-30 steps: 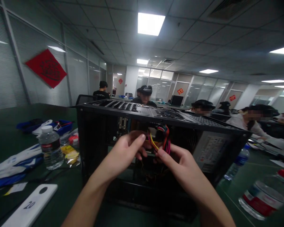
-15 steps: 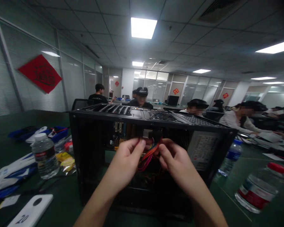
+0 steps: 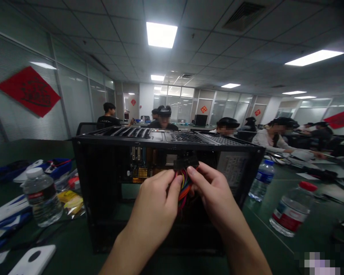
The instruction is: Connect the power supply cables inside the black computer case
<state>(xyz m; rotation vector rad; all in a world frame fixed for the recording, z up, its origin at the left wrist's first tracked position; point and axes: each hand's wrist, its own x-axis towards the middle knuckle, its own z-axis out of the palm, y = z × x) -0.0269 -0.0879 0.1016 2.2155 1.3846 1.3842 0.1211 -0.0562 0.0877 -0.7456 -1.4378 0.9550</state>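
A black computer case (image 3: 169, 143) with its side open stands on the green table in front of me. Inside it, a bundle of coloured power cables (image 3: 184, 187) ends in a wide black connector (image 3: 186, 162). My left hand (image 3: 160, 193) pinches the cables from the left, just below the connector. From the right, my right hand (image 3: 208, 187) closes on the cables and the connector's lower edge, thumb pressed in front. Part of the motherboard (image 3: 140, 172) shows behind on the left, and the power supply (image 3: 231, 168) on the right. My hands hide the lower cables.
Left of the case are a white-capped water bottle (image 3: 42, 196), blue trays (image 3: 59, 170), a yellow packet (image 3: 71, 202) and a white numbered plate (image 3: 34, 261). On the right stand a blue-capped bottle (image 3: 262, 180) and a red-capped bottle (image 3: 292, 209). Other people sit at tables beyond.
The view has swung right, so everything sits farther left in it. The black connector now shows clearly above my hands, and my left hand has come closer to my right one around the cables.
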